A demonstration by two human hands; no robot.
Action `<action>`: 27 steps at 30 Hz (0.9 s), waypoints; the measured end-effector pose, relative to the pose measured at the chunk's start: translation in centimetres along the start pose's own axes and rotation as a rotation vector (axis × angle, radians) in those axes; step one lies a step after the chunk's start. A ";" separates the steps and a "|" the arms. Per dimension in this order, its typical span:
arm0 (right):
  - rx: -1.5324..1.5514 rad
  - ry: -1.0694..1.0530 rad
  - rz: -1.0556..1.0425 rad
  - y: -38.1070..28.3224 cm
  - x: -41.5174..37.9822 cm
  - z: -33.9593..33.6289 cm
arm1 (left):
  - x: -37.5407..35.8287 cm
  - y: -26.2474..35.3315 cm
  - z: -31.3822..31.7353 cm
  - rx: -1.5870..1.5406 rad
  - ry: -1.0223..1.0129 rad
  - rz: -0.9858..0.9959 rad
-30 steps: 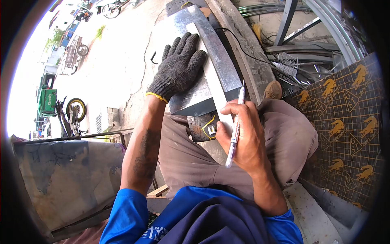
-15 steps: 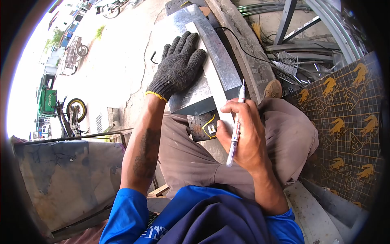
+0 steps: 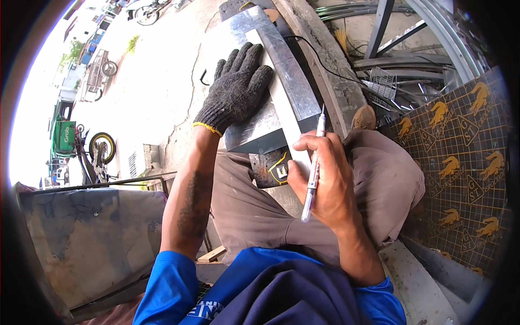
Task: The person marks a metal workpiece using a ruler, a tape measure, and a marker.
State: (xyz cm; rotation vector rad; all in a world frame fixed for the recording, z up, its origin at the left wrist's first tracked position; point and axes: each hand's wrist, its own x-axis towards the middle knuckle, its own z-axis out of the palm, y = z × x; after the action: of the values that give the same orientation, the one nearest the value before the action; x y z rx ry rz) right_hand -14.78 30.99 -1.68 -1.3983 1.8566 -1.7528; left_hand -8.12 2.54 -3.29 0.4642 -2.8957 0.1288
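Observation:
My left hand (image 3: pixel 235 89), in a dark knit glove with a yellow cuff, lies flat with fingers spread on a pale straight strip (image 3: pixel 283 105) and the shiny sheet-metal piece (image 3: pixel 295 81) under it. Bare, my right hand (image 3: pixel 325 173) pinches the near end of the strip between thumb and fingers. A white marker pen (image 3: pixel 314 179) is also held in it, its thin tip pointing up and away beside the metal's near right corner. Below the metal's near edge, a dark block with a yellow-edged tape measure (image 3: pixel 280 171) shows between my knees.
A black cable (image 3: pixel 325 67) runs right of the metal toward scrap frames and a wire basket (image 3: pixel 382 84). A dark printed panel (image 3: pixel 449 168) stands at the right. On the left are a cloth-covered surface (image 3: pixel 97 238), a motorcycle (image 3: pixel 100 151) and a cart (image 3: pixel 95 76).

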 end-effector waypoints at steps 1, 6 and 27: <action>-0.006 0.007 -0.009 0.0 0.0 0.0 | 0.0 0.0 0.0 -0.001 -0.002 -0.002; 0.017 0.055 0.051 -0.6 0.3 -0.2 | 0.0 0.0 0.1 -0.005 -0.012 -0.012; 0.198 -0.043 0.104 10.1 20.0 3.4 | 0.0 0.9 -0.1 0.000 0.014 -0.030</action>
State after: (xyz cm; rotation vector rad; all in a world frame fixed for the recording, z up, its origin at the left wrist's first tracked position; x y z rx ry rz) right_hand -27.40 12.23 -2.84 -1.2328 1.6512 -1.7852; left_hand -8.37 3.37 -3.26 0.5047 -2.8739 0.1263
